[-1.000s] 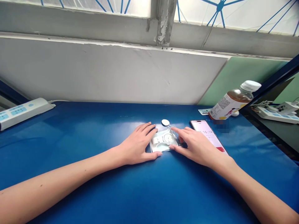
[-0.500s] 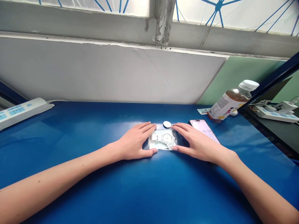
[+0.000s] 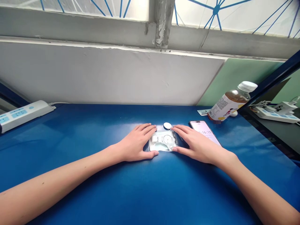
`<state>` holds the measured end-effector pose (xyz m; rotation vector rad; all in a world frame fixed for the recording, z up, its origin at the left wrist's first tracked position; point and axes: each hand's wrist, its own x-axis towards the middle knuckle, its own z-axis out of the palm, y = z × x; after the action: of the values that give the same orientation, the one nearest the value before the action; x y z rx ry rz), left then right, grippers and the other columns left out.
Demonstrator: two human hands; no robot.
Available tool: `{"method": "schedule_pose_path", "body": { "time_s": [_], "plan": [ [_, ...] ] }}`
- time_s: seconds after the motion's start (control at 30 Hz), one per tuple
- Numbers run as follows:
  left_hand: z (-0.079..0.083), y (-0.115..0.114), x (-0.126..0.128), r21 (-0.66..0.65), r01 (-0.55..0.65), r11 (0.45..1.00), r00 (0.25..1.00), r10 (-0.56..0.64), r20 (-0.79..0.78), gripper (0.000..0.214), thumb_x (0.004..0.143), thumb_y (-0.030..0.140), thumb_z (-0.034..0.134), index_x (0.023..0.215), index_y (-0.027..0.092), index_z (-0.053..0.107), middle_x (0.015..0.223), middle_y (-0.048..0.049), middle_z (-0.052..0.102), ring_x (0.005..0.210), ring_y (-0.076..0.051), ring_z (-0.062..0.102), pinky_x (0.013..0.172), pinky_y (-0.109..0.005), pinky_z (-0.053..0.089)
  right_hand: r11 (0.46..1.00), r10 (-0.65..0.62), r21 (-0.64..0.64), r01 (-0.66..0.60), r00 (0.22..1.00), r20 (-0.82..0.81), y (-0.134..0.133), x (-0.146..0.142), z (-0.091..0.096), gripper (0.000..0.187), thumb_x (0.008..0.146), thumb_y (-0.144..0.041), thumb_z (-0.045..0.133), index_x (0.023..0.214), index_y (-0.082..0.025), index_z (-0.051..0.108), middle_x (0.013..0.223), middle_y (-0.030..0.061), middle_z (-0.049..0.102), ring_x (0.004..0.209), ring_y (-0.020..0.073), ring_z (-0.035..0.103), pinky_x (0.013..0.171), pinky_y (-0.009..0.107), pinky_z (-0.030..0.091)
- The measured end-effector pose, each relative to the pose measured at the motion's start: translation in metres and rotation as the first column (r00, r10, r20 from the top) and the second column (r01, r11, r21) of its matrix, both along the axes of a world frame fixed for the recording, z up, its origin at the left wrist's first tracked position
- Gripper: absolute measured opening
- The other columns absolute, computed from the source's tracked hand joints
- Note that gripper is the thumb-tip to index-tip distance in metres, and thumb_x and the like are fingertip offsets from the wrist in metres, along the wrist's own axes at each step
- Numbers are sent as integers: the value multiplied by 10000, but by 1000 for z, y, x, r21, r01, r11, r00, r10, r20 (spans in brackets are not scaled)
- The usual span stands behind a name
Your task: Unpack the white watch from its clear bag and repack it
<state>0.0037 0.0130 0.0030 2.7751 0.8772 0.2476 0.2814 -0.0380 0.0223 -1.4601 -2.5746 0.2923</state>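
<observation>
Both hands lie low over the counter with palms down and fingers loosely extended, released rather than clenched: the left hand (image 3: 138,144) at one side, the right hand (image 3: 199,144) at the other. Between them, flat on the glossy blue counter (image 3: 150,184), is a clear, crinkled plastic pouch (image 3: 160,147). Each hand's thumb lies by the pouch's near corner and its fingertips by the far one; how firmly they touch it I cannot tell.

Inside the pouch shows a white wristwatch (image 3: 167,139), its round, pale dial toward the right hand and its folded, blocky band toward the left. Glare whitens the film, and its near part looks faintly greenish. Just beyond the pouch sits a small round white disc with a dark edge (image 3: 167,126), close to the right fingertips.

Behind the right hand, partly covered, a dark-edged smartphone with a pale pink screen (image 3: 201,127) displays running digits. Farther right stand a clear plastic bottle of amber liquid with a white cap (image 3: 228,104) and, beside it, a small printed white card (image 3: 202,112). At far left lies a white power strip with light blue socket panels (image 3: 35,108).
</observation>
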Motion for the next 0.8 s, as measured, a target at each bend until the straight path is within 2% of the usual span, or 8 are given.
{"method": "schedule_pose_path", "body": {
  "time_s": [0.23,0.4,0.63,0.8],
  "plan": [
    [-3,-1,-1,1,1,1000,1000,-1,26,788,885,625,557,1489,148,390,1532,-167,425,1426,-367,354,1159,-514,293,1000,8,22,-8,1000,1,-1,-2,0,681,940,-598,475,1496,-212,402,1486,159,502,1337,353,493,1065,528,462],
    [-4,0,-1,-8,2,1000,999,-2,38,786,886,627,554,1488,147,393,1529,-166,431,1428,-367,351,1163,-513,288,1000,4,16,-5,1000,28,-3,-4,2,691,947,-594,464,1486,-165,412,1490,178,493,1341,349,489,1071,519,461],
    [-3,-1,-1,4,1,1000,1000,-1,14,791,895,633,535,1492,136,384,1535,-168,421,1431,-361,348,1165,-504,289,1000,2,24,-3,999,46,-3,-6,3,674,958,-586,444,1485,-168,407,1496,173,487,1352,346,482,1080,518,452],
    [-2,-1,-1,3,-1,1000,1000,1,4,811,897,628,534,1489,94,384,1536,-185,413,1431,-366,344,1170,-498,283,1000,1,19,-2,999,50,-3,-6,2,684,956,-577,458,1484,-145,407,1494,182,489,1359,344,471,1090,512,446]
  ]
}}
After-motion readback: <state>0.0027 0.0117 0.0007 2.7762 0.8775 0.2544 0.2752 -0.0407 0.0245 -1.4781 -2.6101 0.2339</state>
